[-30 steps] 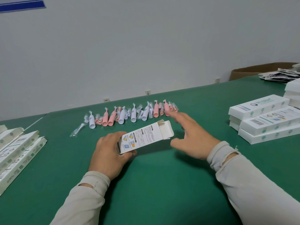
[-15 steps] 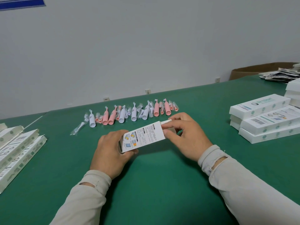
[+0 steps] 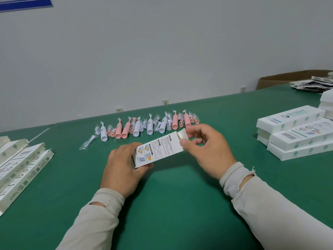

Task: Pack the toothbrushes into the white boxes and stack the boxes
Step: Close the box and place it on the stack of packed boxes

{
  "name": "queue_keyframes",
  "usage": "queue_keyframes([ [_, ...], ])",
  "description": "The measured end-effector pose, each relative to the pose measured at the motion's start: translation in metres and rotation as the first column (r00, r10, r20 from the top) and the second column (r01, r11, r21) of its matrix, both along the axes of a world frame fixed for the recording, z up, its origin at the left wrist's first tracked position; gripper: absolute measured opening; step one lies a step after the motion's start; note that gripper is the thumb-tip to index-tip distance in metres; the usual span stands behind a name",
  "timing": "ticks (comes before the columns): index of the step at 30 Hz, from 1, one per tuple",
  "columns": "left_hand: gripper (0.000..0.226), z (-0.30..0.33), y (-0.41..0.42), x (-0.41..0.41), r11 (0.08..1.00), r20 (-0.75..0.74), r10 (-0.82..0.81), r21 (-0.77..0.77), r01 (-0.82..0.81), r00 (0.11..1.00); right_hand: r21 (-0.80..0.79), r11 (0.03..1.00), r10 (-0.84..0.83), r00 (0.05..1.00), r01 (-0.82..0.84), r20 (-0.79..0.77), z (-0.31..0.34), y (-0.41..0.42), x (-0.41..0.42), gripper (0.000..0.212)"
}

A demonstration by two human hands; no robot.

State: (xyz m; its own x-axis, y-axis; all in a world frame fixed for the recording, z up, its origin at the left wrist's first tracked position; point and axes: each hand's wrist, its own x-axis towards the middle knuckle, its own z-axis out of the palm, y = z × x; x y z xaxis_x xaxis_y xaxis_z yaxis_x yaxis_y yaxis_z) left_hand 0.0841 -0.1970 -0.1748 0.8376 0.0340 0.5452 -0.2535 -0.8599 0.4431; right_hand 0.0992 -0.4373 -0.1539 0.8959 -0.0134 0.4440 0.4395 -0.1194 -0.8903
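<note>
Right hand [image 3: 207, 150] lifted a bit since half a second ago, fingers now pinching the white box [image 3: 158, 149]'s end flap; left hand [image 3: 122, 170] grips its other end above the desk [image 3: 180, 204].

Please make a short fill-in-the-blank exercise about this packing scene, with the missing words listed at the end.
1. The left hand grips the near end of a white box, and the right hand pinches its end ____.
2. The table is covered in ____ material.
3. The toothbrushes in the row are white or ____.
4. The stack of closed boxes lies on the person's ____ side.

Missing words: flap; green; pink; right
</note>
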Motion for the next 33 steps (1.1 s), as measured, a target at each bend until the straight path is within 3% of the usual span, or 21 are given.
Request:
queue_keyframes([
  [8, 0.051, 0.001, 0.0, 0.0, 1.0, 0.007, 0.008, 0.022, -0.008, 1.0, 0.223, 0.973, 0.096, 0.98, -0.057, -0.172, -0.002, 0.002, 0.003, 0.019],
  [23, 0.053, 0.005, -0.006, -0.006, 0.999, -0.013, 0.051, 0.015, -0.051, 0.999, 0.069, 0.996, 0.069, 0.984, -0.059, -0.164, -0.004, 0.004, 0.0, 0.01],
  [27, 0.07, 0.003, -0.009, -0.007, 1.0, -0.042, -0.008, 0.018, 0.008, 0.999, 0.115, 0.992, -0.036, 0.987, 0.055, -0.157, -0.005, 0.004, 0.005, 0.01],
  [30, 0.068, -0.001, -0.011, -0.006, 0.995, -0.053, -0.084, 0.04, 0.087, 0.995, 0.194, 0.966, -0.122, 0.962, 0.171, -0.244, -0.004, -0.003, 0.01, 0.009],
  [33, 0.058, -0.002, -0.014, -0.007, 0.989, -0.062, -0.124, -0.093, 0.118, 0.99, 0.046, 0.962, -0.253, 0.941, 0.269, -0.224, -0.002, -0.011, 0.01, 0.006],
])
